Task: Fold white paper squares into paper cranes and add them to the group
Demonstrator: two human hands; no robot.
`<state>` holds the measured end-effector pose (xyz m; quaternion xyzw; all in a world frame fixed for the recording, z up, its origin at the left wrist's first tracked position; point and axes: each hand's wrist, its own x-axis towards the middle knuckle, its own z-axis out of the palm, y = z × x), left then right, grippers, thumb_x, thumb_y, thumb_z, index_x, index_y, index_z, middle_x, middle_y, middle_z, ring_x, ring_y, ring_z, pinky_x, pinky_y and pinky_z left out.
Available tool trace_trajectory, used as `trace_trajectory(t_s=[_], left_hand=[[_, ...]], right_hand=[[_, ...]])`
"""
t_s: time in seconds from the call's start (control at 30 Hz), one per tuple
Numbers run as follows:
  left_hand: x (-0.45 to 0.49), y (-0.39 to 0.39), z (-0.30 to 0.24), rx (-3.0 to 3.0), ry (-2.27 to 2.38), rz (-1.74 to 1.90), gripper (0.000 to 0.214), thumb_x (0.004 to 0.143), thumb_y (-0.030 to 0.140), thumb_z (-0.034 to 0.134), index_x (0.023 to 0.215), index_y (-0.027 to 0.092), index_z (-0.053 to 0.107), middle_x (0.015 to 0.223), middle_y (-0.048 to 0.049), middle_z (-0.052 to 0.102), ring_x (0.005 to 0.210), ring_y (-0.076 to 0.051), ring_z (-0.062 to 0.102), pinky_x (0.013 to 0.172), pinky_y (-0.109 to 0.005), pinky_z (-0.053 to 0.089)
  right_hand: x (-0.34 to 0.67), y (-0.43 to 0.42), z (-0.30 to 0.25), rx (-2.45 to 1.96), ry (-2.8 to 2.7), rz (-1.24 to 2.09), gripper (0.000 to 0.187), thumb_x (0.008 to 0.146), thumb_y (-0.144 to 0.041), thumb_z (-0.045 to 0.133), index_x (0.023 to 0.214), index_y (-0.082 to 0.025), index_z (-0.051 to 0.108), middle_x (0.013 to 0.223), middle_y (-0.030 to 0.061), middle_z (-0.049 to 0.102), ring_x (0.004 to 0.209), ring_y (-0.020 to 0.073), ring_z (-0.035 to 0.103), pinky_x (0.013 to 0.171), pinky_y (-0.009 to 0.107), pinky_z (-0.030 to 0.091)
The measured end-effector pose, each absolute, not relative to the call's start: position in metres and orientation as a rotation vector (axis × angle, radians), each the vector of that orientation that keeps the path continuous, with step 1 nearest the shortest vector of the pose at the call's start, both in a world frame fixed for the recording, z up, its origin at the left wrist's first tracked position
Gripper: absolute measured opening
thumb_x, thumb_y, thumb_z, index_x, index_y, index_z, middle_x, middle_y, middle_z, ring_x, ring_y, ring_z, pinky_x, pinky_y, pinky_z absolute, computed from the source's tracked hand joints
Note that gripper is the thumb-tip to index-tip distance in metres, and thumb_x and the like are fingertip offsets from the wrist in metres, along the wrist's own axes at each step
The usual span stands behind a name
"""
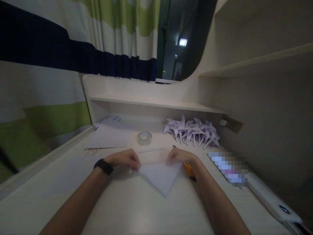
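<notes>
A white sheet of paper folded into a triangle [162, 178] lies on the desk between my hands, its point toward me. My left hand [126, 159], with a black band on the wrist, has its fingers closed on the paper's left corner. Bent over the upper right edge of the same paper is my right hand [179, 155], its fingers closed on it. Partly hidden beneath my right wrist lies a yellow-orange tool [188, 170] with a dark end, like a utility knife. Just beyond the paper is a thin white paper stick [151, 150].
A clear tape roll [144, 138] sits beyond my hands. Several white paper pinwheels [193, 130] are heaped at the back right. Paper sheets [110, 133] lie back left, another sheet [70, 176] nearer. A blurred-out phone [226, 168] and a long white device [271, 195] lie at right.
</notes>
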<state>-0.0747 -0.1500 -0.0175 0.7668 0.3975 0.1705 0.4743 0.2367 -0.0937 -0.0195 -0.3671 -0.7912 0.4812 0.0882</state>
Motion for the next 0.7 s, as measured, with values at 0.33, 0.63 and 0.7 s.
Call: trace_trajectory(t_s=[0.33, 0.63, 0.7], left_hand=[[-0.057, -0.142, -0.014, 1.832, 1.267, 1.055, 0.019, 0.066, 0.033, 0.071, 0.056, 0.018, 0.07, 0.055, -0.002, 0.065, 0.054, -0.016, 0.051, 0.055, -0.023, 0.033], [-0.011, -0.15, -0.051, 2.218, 1.162, 0.926, 0.022, 0.081, 0.035, 0.059, 0.081, 0.021, 0.076, 0.078, -0.0075, 0.073, 0.068, -0.022, 0.061, 0.062, -0.026, 0.034], [-0.015, -0.146, -0.054, 2.183, 1.176, 0.939, 0.023, 0.08, 0.034, 0.059, 0.073, 0.02, 0.076, 0.073, -0.007, 0.072, 0.065, -0.021, 0.06, 0.06, -0.026, 0.033]], right_hand=[[0.225, -0.097, -0.023, -1.114, -2.337, 1.359, 0.025, 0.066, -0.038, 0.072, 0.066, -0.014, 0.074, 0.055, 0.0001, 0.062, 0.052, 0.0113, 0.049, 0.051, 0.022, 0.035], [0.209, -0.099, -0.033, -1.06, -2.306, 1.295, 0.03, 0.065, -0.041, 0.073, 0.069, -0.012, 0.075, 0.055, -0.0006, 0.061, 0.054, 0.0109, 0.047, 0.054, 0.023, 0.036], [0.211, -0.098, -0.031, -1.08, -2.235, 1.303, 0.028, 0.064, -0.04, 0.073, 0.067, -0.012, 0.074, 0.055, -0.0004, 0.06, 0.054, 0.011, 0.048, 0.052, 0.022, 0.036]])
